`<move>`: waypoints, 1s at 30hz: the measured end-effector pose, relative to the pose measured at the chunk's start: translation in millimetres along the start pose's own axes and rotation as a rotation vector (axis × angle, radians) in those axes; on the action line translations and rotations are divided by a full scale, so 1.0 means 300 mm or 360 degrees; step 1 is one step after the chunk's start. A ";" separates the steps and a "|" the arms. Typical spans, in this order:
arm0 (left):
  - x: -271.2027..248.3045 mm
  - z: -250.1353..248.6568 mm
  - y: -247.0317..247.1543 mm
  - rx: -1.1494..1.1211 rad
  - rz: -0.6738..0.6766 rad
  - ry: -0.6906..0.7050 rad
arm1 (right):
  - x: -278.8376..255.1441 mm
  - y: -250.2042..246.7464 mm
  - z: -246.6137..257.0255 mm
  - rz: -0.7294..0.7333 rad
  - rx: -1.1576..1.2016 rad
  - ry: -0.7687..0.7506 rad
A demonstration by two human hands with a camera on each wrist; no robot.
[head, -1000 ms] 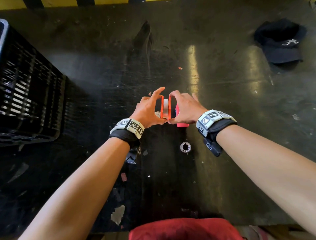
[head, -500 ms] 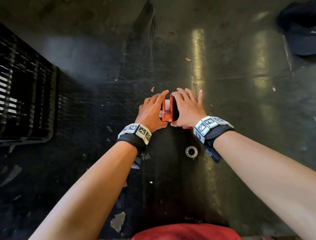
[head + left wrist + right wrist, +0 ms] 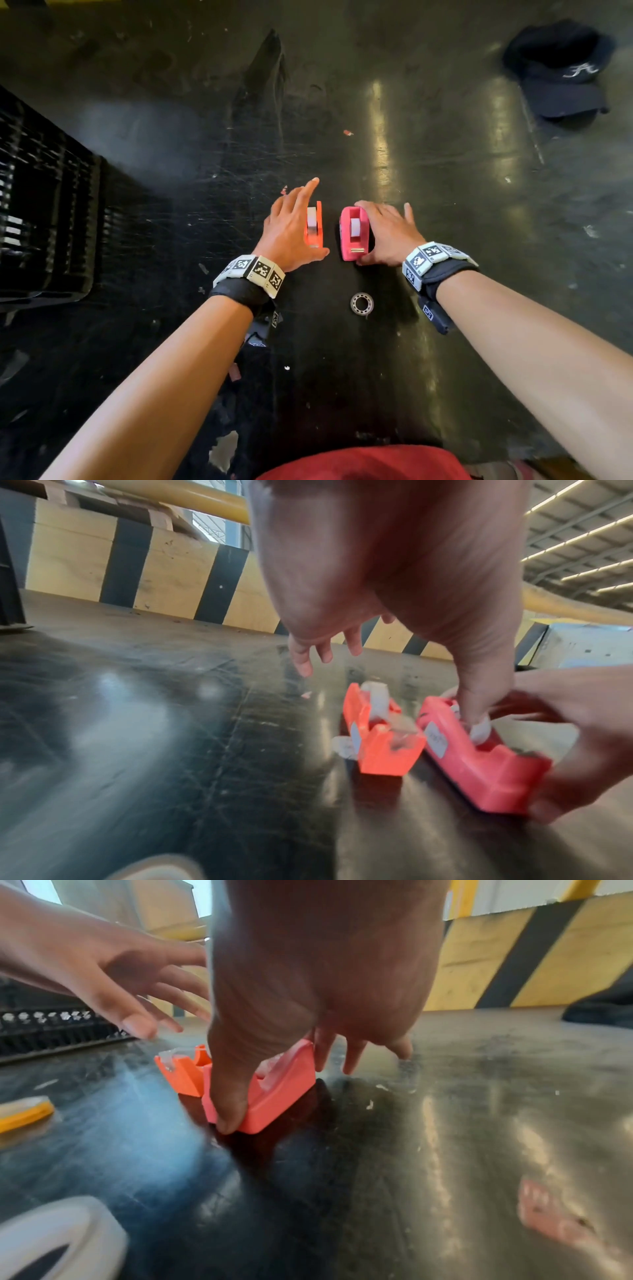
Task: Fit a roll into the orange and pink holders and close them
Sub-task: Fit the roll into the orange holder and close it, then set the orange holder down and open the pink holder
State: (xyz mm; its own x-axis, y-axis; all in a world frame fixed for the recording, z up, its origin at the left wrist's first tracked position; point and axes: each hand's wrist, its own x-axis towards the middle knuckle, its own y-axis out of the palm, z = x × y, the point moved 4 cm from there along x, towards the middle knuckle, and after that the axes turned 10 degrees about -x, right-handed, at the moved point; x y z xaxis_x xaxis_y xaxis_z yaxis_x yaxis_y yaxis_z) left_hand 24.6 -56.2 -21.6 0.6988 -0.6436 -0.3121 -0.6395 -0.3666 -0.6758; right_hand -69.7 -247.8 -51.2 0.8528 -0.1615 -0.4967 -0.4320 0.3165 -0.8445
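Observation:
The orange holder (image 3: 314, 224) stands on the dark table with a white roll in it; it also shows as the orange holder (image 3: 377, 739) in the left wrist view. My left hand (image 3: 298, 219) hovers just left of it, fingers straight and spread, holding nothing. A little to the right stands the pink holder (image 3: 354, 233), with a roll inside. My right hand (image 3: 380, 233) grips it, thumb on the near left side of the pink holder (image 3: 274, 1091) and fingers along the far side. A loose clear roll (image 3: 361, 303) lies flat nearer to me.
A black slatted crate (image 3: 44, 222) stands at the left. A dark cap (image 3: 561, 68) lies far right. A yellow-and-black striped barrier (image 3: 164, 569) runs along the table's far edge. Small paper scraps dot the table.
Both hands were pressed round the orange holder in the air. Now they have parted: the orange holder stands on the table released, and the right hand holds the pink holder.

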 end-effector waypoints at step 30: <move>-0.059 -0.163 -0.077 -0.0092 -0.0151 0.0258 | 0.006 -0.016 -0.016 -0.0048 0.0037 0.0063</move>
State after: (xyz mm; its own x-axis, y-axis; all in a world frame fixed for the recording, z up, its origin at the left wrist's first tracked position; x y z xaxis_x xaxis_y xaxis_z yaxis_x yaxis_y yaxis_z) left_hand 11.5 -69.2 32.3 0.6990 -0.7024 -0.1343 -0.5940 -0.4658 -0.6559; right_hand -67.6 -254.1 -49.1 0.8529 -0.2081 -0.4789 -0.3988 0.3322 -0.8547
